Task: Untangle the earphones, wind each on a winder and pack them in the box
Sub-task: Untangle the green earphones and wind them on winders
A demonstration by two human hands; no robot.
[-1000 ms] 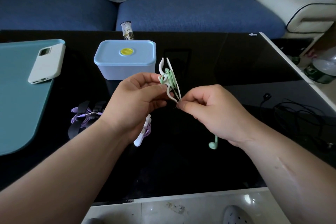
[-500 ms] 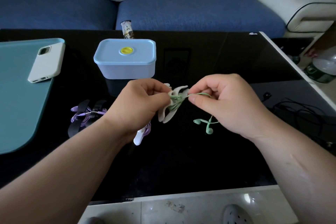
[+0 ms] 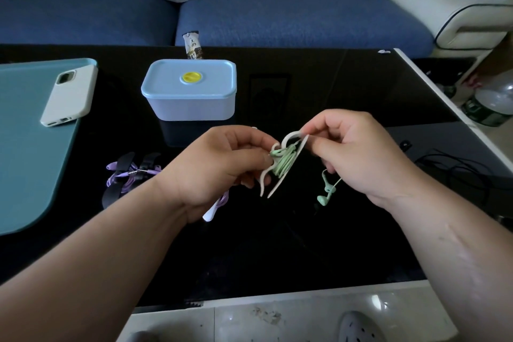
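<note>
Black table lying bare between wrists and its near edge, lidded blue box sitting just beyond the left hand, both hands pinching the white winder, right hand gripping its top, green earphones coiling around it, earbuds dangling under the right hand.

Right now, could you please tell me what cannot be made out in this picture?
Head view:
Inside of the box: hidden by its shut lid.
The purple cord under the left hand: mostly covered by it.
The black cables, right: dark against the black table, cut off by the edge.
</note>
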